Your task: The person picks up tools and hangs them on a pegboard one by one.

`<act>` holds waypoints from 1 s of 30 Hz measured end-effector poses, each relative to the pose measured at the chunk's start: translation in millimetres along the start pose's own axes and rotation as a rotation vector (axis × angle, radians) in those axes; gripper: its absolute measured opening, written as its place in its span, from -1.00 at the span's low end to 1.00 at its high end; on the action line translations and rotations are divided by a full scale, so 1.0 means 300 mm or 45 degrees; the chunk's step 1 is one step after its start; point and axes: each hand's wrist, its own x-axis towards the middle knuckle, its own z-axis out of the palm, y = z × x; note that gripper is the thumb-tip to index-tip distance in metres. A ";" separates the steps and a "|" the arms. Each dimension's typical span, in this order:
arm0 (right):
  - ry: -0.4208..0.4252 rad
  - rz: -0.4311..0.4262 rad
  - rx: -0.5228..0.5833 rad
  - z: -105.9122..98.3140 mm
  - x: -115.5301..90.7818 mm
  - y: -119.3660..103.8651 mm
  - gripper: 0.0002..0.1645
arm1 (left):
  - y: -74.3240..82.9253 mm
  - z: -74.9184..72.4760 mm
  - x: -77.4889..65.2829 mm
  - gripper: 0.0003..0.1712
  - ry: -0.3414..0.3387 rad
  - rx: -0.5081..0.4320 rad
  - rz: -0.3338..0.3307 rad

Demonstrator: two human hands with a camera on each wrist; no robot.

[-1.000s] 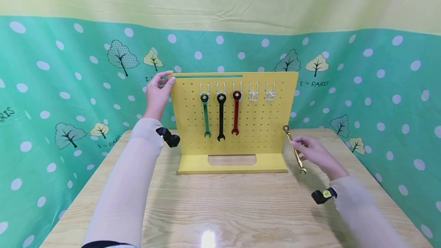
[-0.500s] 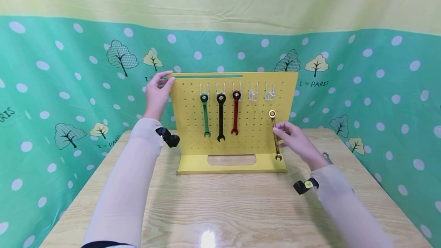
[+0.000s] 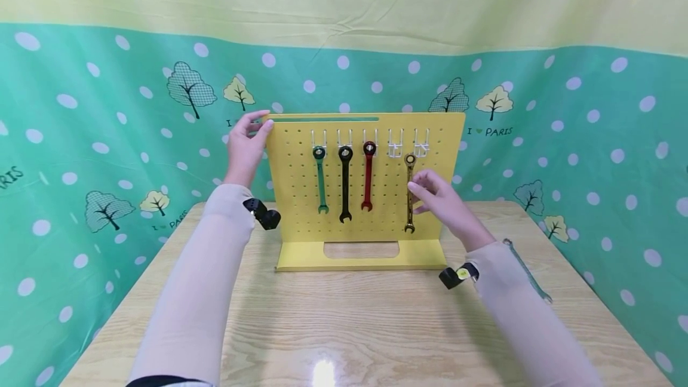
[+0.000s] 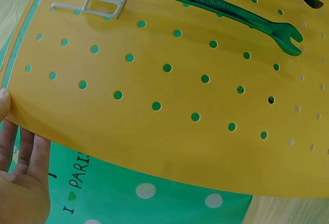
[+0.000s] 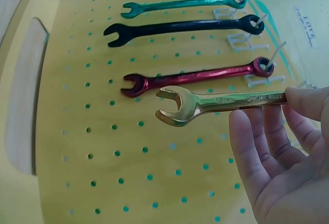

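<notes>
My right hand [image 3: 442, 200] pinches a gold combination wrench [image 3: 409, 196] by its shaft, ring end up, in front of the yellow pegboard [image 3: 387, 208]. In the right wrist view the gold wrench [image 5: 221, 102] shows its open end, with thumb and fingers round the shaft. The ring end is just below two bare white hooks [image 3: 395, 149]. My left hand [image 3: 248, 148] grips the board's upper left corner, thumb in front and fingers behind. Green [image 3: 321, 181], black [image 3: 346, 184] and red [image 3: 368, 177] wrenches hang in a row on hooks.
Another green wrench [image 3: 528, 270] lies on the wooden table [image 3: 365, 321] at the right, partly behind my right sleeve. The board stands on a yellow base [image 3: 306, 255] with a cut-out. A patterned curtain [image 3: 134, 136] hangs behind and at both sides.
My right hand has carried the gold wrench left and up from beside the board to in front of it, and the wrench is now upright. The left hand stays at the corner.
</notes>
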 end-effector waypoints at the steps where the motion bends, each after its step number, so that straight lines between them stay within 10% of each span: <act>1: -0.002 -0.006 0.001 0.004 0.004 -0.008 -0.57 | 0.001 0.001 0.000 -0.59 0.000 0.002 -0.002; 30: 0.012 0.015 0.021 0.051 0.093 -0.027 -0.66 | -0.003 0.000 0.003 -0.58 -0.002 0.006 -0.015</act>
